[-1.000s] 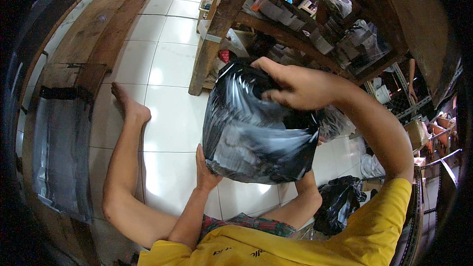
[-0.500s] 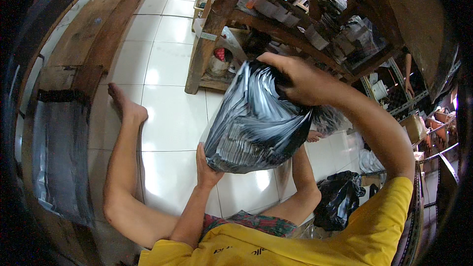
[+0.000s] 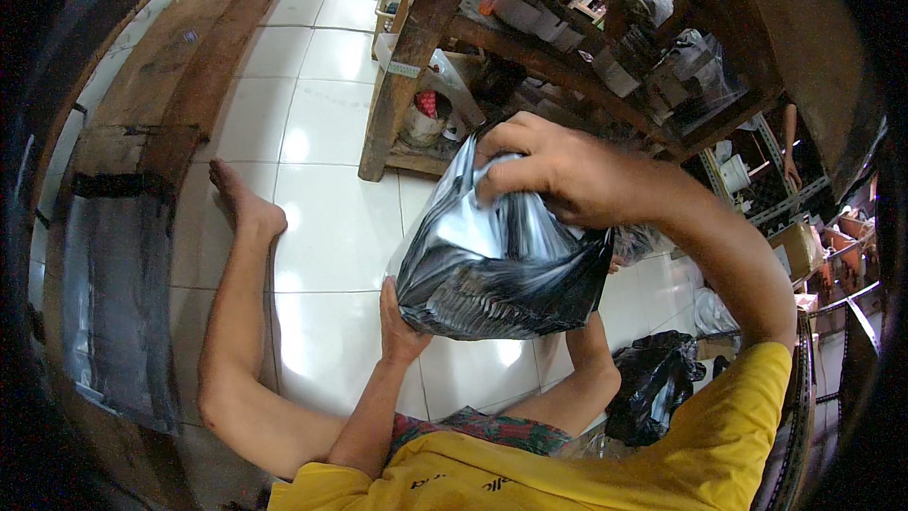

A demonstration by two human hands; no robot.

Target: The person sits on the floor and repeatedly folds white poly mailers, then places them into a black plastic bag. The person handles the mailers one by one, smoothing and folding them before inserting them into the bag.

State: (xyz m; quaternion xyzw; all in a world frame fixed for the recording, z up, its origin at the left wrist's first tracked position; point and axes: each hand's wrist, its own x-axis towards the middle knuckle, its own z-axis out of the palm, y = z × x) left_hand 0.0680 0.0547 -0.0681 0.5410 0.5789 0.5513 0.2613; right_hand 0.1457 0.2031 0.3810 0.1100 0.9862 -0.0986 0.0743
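White tiles underlie the black plastic stack — likely limp, slippery, best pinched edgewise — left hand grasping its lower-left corner, right hand its top.

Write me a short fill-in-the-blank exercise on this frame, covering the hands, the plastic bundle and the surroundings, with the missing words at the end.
1. The left hand holds the black plastic bundle at its ____ left corner.
2. The right hand touches the bundle's ____ edge.
3. The person's shirt is ____ in colour.
4. The floor is laid with white ____.

Missing words: lower; upper; yellow; tiles.
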